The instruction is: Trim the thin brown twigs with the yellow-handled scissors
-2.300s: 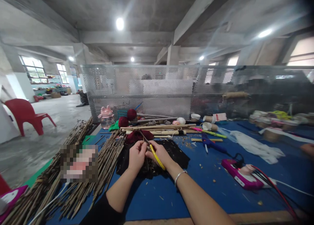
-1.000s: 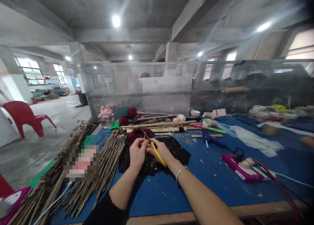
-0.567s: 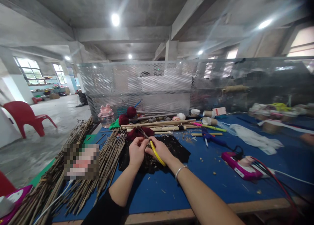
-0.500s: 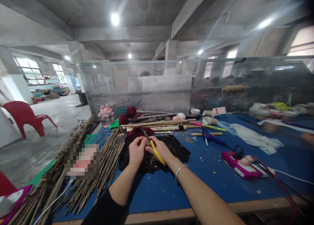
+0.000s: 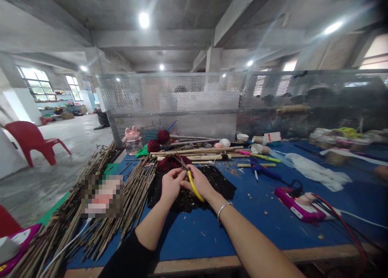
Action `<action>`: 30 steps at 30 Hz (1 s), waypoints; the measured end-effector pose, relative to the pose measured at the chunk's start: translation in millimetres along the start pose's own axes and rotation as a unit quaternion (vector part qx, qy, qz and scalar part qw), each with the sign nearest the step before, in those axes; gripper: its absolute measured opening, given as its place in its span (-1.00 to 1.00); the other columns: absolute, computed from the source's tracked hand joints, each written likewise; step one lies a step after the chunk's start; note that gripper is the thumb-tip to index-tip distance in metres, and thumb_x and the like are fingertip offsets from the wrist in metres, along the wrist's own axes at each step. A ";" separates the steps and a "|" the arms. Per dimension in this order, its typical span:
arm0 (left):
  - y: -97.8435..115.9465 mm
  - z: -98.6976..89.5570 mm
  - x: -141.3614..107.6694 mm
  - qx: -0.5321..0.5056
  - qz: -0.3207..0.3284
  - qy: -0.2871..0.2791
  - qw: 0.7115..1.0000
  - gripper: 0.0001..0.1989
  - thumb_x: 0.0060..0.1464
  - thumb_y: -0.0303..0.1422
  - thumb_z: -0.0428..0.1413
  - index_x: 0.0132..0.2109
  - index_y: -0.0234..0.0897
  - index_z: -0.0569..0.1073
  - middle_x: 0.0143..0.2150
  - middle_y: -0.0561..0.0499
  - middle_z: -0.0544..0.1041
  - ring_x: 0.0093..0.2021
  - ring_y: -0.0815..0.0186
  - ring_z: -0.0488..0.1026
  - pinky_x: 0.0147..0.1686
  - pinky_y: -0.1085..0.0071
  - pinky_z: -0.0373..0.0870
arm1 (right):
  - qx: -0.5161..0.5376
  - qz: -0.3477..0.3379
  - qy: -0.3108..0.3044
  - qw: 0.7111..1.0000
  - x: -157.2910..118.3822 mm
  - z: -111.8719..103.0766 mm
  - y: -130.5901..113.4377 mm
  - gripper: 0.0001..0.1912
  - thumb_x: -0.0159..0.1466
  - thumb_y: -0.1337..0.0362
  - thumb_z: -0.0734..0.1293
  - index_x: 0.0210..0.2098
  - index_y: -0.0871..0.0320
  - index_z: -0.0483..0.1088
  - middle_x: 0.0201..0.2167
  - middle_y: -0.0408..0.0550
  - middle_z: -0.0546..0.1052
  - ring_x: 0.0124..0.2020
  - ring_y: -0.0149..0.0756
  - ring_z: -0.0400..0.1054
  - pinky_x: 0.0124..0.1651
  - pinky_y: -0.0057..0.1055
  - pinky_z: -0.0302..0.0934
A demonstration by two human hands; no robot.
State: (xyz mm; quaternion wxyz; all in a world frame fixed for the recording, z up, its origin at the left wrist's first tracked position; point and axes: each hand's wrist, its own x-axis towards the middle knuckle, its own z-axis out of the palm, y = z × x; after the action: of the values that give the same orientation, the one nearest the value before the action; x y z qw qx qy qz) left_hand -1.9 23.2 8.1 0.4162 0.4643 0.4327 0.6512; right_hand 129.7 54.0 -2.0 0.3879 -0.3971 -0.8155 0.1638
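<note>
My right hand (image 5: 200, 182) is closed around yellow-handled scissors (image 5: 193, 185), whose metal blades point up and to the left. Close beside it, my left hand (image 5: 171, 185) has its thumb and fingers pinched together near the blades. Whatever sits between those fingertips is too small and hidden to make out. Both hands are above a black cloth (image 5: 223, 184) strewn with small pale scraps. Just beyond them lies a dark red bundle (image 5: 166, 164), perhaps yarn or fabric. A bundle of thin brown sticks (image 5: 138, 185) lies to the left of the cloth.
On the blue table (image 5: 248, 229), a blue glue gun (image 5: 263, 171) and a magenta power strip (image 5: 298, 205) with cables lie to the right. Dark red yarn balls (image 5: 163, 136), long sticks (image 5: 200, 151) and a pink-topped jar (image 5: 132, 141) line the back, before a perforated metal screen (image 5: 136, 100).
Both hands stay together over the black cloth. The scissors have turned slightly, and their blades show more clearly. The whole view has shifted a little.
</note>
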 end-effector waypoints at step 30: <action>2.7 -0.4 0.0 0.033 0.009 0.046 0.998 -0.72 -0.18 -0.28 0.21 -0.30 -0.38 0.54 -0.36 -0.09 0.58 -0.36 0.29 0.49 -0.29 0.41 0.39 | 0.058 0.027 -0.027 0.998 -1.4 -4.8 -12.3 -0.62 0.19 0.03 0.24 -0.15 0.18 0.34 -0.46 -0.08 0.48 -0.47 -0.34 0.34 -0.42 -0.52 0.11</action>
State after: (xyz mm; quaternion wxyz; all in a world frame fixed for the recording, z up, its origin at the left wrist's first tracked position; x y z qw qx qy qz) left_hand -2.7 22.4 10.6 0.3748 0.4512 0.4682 0.6608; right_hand 127.6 44.9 7.5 0.3834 -0.3915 -0.8038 0.2317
